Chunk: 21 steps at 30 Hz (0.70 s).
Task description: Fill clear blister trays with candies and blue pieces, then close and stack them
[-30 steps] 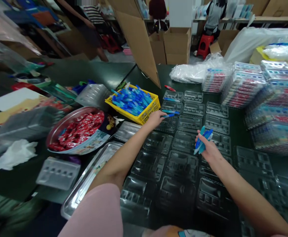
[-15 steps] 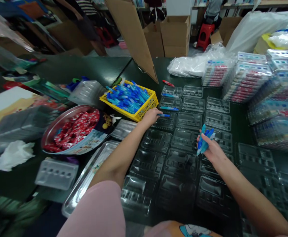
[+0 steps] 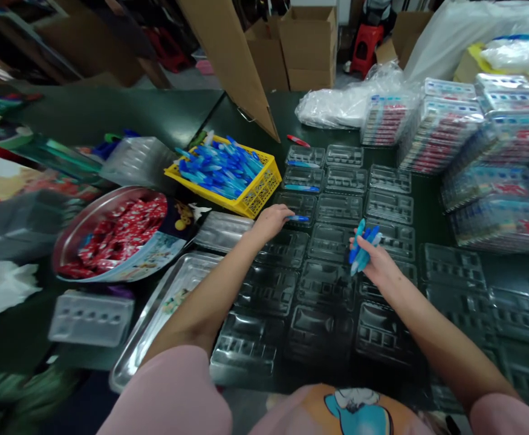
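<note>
My left hand pinches one end of a blue pen, held over the near edge of a clear plastic blister tray in the left column. Whether pen and tray touch, I cannot tell. Farther up that column, a blue pen lies in one tray and a light-blue pen in another. My right hand grips a bunch of several blue and light-blue pens above the trays to the right. Just beyond my left hand, a yellow basket is heaped with more such pens.
A tub of red patterned packets and a metal tray stand at left. Stacks of filled packs rise at right. A cardboard sheet leans behind the basket, and a red pen lies near the far trays.
The view has shifted slightly. My left hand has brought its pen a little nearer to me, across the third tray. My right hand still grips its bunch of pens.
</note>
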### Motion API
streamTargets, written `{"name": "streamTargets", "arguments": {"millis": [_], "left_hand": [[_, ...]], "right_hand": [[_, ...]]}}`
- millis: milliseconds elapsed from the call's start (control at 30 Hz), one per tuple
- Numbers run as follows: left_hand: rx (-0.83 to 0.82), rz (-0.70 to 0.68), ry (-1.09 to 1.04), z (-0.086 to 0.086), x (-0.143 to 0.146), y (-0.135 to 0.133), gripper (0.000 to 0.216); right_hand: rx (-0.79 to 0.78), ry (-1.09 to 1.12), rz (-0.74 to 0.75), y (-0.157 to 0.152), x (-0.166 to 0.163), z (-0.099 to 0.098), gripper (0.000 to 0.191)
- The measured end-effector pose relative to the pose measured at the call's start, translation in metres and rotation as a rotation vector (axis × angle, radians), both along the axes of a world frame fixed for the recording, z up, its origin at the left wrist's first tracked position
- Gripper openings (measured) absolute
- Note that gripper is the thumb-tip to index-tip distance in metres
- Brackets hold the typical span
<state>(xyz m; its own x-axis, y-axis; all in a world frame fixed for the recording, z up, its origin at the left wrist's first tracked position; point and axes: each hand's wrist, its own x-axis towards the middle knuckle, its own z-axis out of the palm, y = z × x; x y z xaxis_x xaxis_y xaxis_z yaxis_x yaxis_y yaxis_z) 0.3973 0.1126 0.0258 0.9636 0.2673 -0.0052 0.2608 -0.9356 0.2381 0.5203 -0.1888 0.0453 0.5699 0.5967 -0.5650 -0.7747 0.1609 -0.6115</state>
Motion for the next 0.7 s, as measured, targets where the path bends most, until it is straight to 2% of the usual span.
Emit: {"name": "streamTargets", "arguments": {"millis": [167, 267, 333, 367, 467, 533, 600, 700], "left_hand": [[-0.038, 0.068, -0.069, -0.003, 0.003, -0.001, 0.028], [-0.118, 0.119, -0.215, 0.01, 0.001, -0.029, 0.028], [-0.305, 0.16, -0.311, 0.023, -0.001, -0.064, 0.025], [-0.453, 0.171, -0.312, 0.029, -0.003, -0.085, 0.024], [-1.031, 0.172, -0.211, 0.044, -0.01, -0.144, 0.029], [-1.307, 0.226, -0.189, 0.048, -0.018, -0.17, 0.032], [-1.443, 0.301, -0.19, 0.049, -0.028, -0.183, 0.037], [-1.515, 0.334, -0.177, 0.049, -0.047, -0.188, 0.041]], "right_hand": [[0.018, -0.053, 0.017, -0.004, -0.01, 0.01, 0.041], [0.017, -0.096, 0.052, -0.008, -0.016, 0.016, 0.041], [0.019, -0.132, 0.08, -0.01, -0.022, 0.02, 0.04], [0.021, -0.145, 0.09, -0.011, -0.026, 0.021, 0.039], [0.03, -0.166, 0.108, -0.011, -0.04, 0.026, 0.037], [0.036, -0.172, 0.112, -0.012, -0.05, 0.028, 0.037], [0.049, -0.172, 0.128, -0.012, -0.061, 0.03, 0.038], [0.05, -0.175, 0.175, -0.014, -0.078, 0.032, 0.039]]}}
